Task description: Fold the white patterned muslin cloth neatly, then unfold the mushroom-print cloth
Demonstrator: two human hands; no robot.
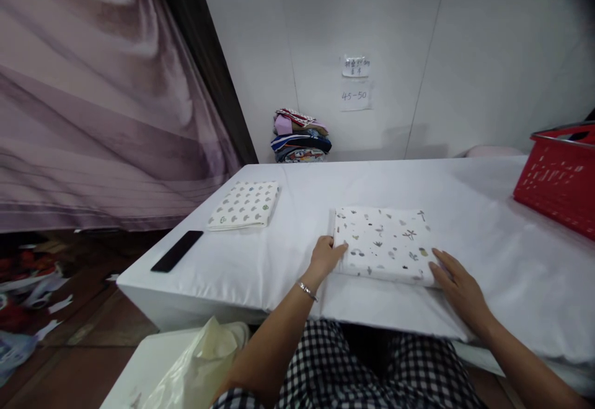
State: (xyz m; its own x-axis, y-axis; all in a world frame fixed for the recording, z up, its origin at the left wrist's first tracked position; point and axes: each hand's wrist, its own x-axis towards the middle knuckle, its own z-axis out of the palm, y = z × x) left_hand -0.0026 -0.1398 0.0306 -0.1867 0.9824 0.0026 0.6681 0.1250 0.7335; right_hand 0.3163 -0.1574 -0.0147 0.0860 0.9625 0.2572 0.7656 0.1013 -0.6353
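Left grip: the left hand (326, 258) is right on the left edge of the folded white cloth with small scattered prints (383, 240). The fingers curl against the fold and the thumb is up on top; I cannot tell whether it is really pinching.
Right grip: the right hand (458, 286) lies flat, fingers spread and loose. Its fingertips sit on the cloth's near right corner and it grasps nothing.
Left wrist: a thin silver bracelet (307, 290) sits just behind the hand.
Cloth: it lies flat mid-table, square to the front edge and just back from it.
Tabletop: the white-covered tabletop (488, 223) shows a broad band of cover behind the cloth, running to the far edge.
Left side: a folded white cloth with green and grey dots (244, 204) lies well apart, with a strip of cover between the two.
Left edge: a flat black phone (177, 251) lies right at the rim, near the front corner.
Right side: a red slotted plastic basket (558, 180) sits by the right edge, well apart from the right hand.
Far edge: a stack of folded colourful clothes (300, 137) stands against the white wall, left of two paper notes (356, 80).
Below the front edge: black-and-white checked fabric (362, 365), with a cream plastic bag (199, 359) to its left.
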